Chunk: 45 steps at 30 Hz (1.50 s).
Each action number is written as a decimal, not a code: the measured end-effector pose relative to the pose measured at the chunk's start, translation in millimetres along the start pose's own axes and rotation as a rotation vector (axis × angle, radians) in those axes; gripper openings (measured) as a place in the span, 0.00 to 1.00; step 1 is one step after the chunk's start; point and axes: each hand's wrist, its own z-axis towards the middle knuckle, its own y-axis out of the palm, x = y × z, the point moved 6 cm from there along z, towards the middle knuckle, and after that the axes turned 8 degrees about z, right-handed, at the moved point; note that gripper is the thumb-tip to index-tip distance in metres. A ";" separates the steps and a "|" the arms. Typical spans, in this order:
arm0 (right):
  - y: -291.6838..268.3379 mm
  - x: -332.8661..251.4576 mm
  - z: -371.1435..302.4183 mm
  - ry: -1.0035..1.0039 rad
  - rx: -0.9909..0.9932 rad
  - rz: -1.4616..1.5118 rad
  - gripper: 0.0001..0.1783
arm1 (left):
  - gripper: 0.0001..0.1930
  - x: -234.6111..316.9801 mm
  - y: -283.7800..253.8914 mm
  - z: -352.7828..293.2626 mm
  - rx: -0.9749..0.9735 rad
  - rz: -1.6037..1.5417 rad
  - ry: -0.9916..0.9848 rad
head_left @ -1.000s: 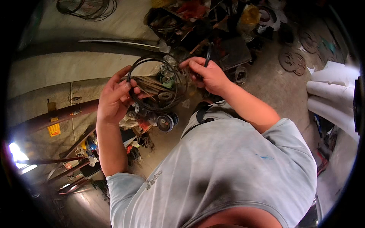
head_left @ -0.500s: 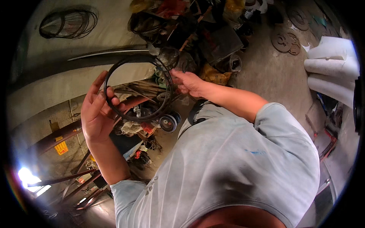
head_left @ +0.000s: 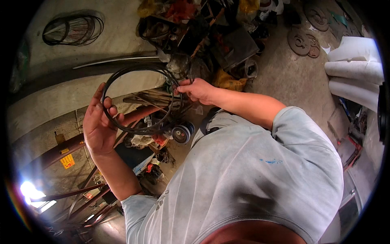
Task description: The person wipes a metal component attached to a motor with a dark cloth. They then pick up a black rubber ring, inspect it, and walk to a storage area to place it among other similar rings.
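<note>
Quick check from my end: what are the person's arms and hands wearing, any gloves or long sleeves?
No gloves: both the left hand and the right hand are bare, and the forearms are uncovered. The person wears a light grey short-sleeved T-shirt with a small blue smear near the right shoulder. The short sleeves end on the upper arms. No watch or wristband shows.
</note>
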 end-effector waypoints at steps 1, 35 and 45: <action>-0.8 -1.8 -0.7 -0.003 -0.002 -0.009 0.08 | 0.33 0.6 -0.5 0.0 0.027 0.007 -0.002; 49.9 -152.2 -42.5 -0.235 0.144 -0.311 0.17 | 0.10 -50.4 -121.2 43.7 0.505 0.060 0.199; 184.5 -248.8 -93.8 -0.360 0.127 -0.947 0.15 | 0.27 -230.2 -64.6 90.9 -0.269 -1.127 0.087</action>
